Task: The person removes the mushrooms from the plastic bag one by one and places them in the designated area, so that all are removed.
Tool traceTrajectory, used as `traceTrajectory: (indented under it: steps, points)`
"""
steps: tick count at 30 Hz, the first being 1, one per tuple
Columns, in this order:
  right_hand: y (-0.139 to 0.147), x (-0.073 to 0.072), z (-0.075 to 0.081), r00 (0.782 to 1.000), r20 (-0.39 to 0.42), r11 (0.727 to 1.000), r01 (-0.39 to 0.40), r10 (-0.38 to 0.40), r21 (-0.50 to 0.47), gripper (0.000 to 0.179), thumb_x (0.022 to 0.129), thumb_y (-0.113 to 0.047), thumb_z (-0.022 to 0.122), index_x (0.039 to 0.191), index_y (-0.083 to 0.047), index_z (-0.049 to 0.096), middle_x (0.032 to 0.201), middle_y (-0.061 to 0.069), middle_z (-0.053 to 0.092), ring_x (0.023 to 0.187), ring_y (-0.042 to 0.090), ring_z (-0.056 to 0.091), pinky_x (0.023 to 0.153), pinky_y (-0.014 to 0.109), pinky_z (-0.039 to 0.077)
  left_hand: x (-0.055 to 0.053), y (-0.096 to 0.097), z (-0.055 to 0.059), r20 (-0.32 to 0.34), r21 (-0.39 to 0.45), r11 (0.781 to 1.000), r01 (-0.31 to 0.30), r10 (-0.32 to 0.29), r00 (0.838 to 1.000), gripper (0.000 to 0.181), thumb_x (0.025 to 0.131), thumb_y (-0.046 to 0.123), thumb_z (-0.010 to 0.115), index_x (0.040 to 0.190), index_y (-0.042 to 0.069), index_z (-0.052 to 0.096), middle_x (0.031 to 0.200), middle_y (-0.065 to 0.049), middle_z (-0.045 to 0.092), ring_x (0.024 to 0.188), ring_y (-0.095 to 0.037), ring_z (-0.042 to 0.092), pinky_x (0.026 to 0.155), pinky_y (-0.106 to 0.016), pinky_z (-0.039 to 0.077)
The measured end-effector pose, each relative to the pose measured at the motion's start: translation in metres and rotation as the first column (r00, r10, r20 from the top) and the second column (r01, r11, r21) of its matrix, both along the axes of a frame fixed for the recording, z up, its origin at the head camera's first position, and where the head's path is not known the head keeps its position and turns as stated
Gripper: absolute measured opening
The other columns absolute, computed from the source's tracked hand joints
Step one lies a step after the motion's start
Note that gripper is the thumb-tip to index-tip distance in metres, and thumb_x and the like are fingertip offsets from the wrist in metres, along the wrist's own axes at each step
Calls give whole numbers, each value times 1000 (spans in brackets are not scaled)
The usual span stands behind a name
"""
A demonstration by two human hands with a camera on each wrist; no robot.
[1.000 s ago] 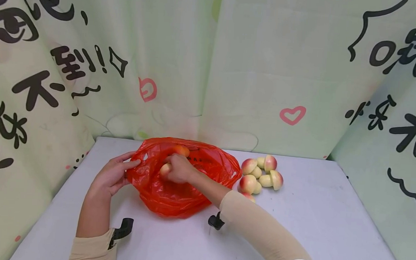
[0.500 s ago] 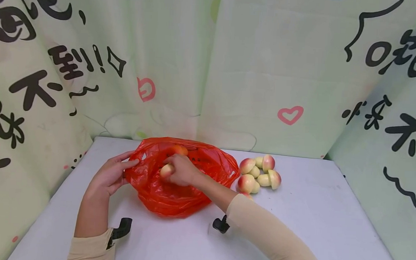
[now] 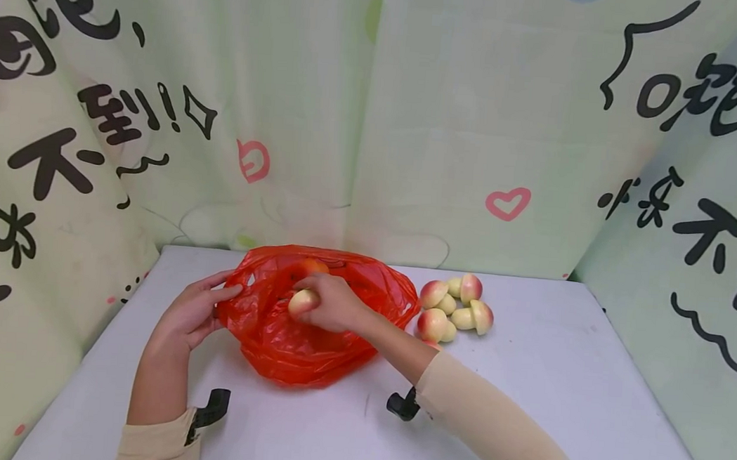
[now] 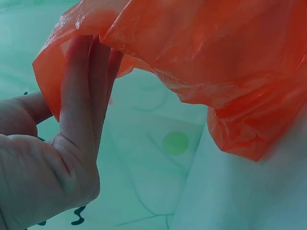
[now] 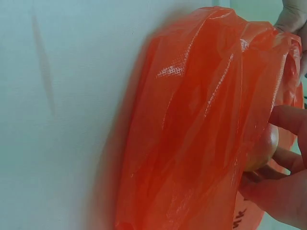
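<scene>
A red plastic bag (image 3: 303, 363) lies on the table with its mouth open. In the head view my left hand (image 3: 189, 314) holds the bag's left rim between thumb and fingers; the left wrist view shows the fingers (image 4: 79, 91) straight against the film. My right hand (image 3: 332, 303) reaches into the bag's mouth and grips a rounded cream-and-pink piece (image 3: 303, 303), which looks like a toy mushroom. From the right wrist, that piece (image 5: 264, 148) sits between thumb and fingers, partly behind the film. Another orange-red round piece (image 3: 312, 265) shows inside the bag, beyond the right hand.
Several toy mushrooms (image 3: 464, 317) with pink-red caps and cream stems lie in a cluster right of the bag. The white table (image 3: 305, 437) is enclosed by printed curtains (image 3: 426, 121) at the back and sides.
My right hand has drawn slightly to the right within the bag's mouth, and more of the held piece shows. The left hand keeps its hold on the rim. The head view has shifted slightly.
</scene>
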State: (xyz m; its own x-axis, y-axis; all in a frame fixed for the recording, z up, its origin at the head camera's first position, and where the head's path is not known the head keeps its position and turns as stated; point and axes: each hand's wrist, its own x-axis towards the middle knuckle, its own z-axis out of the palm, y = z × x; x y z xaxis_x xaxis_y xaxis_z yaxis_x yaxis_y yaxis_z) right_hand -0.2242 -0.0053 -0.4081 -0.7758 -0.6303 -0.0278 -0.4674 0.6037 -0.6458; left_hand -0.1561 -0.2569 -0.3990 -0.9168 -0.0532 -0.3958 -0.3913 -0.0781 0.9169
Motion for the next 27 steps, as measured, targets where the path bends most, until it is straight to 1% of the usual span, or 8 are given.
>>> traceTrajectory:
  steps: [4,10,13,18,21,25,27]
  points:
    - [6,3,0,1000,-7,1000,8,-8,-2,50,92,-21,80,139,-13,65,135,3,65,124,22,55,89,30,59,0,0,0,0,1,1000,-2,2,1000,65,105,30,63,164,21,35,157,-12,44,110,-14,65,92,-30,61]
    - [16,7,2,999,12,999,33,-32,-34,53,91,-21,81,140,-15,64,137,3,63,127,24,54,89,34,61,1,1,-1,1,-2,1000,-3,3,1000,66,105,30,63,164,21,35,157,-12,44,108,-13,66,91,-30,61]
    - [20,7,3,999,-2,998,37,-37,-47,53,90,-21,82,139,-15,64,137,2,63,126,23,54,89,34,61,0,1,-1,0,-4,1000,-1,1,1000,66,105,30,63,164,21,35,157,-12,44,109,-14,65,91,-30,62]
    - [27,9,8,999,-26,997,30,-32,-66,54,90,-20,82,140,-13,64,138,3,63,125,23,56,91,35,61,-1,1,-1,0,-6,1000,2,-2,1000,66,105,31,63,164,21,34,158,-12,43,111,-15,65,91,-31,62]
    - [31,12,10,999,-17,996,29,-31,-86,55,90,-19,82,141,-13,63,139,3,63,125,23,57,91,36,61,-1,1,-1,-1,-9,1000,4,-4,1000,66,105,31,62,164,21,34,158,-12,43,110,-15,65,91,-31,62]
    - [36,14,13,999,-18,994,29,-31,-104,56,90,-21,82,142,-15,62,139,0,62,123,20,57,89,34,62,-1,2,-1,0,-13,1000,6,-6,1000,66,106,31,62,164,21,33,159,-12,42,111,-15,64,92,-31,61]
    - [39,15,14,999,-34,993,22,-26,-113,56,90,-21,82,142,-15,63,139,0,63,123,20,58,89,34,61,-1,2,-1,0,-15,1000,6,-6,1000,66,106,31,62,164,21,33,159,-12,42,112,-15,64,92,-31,61]
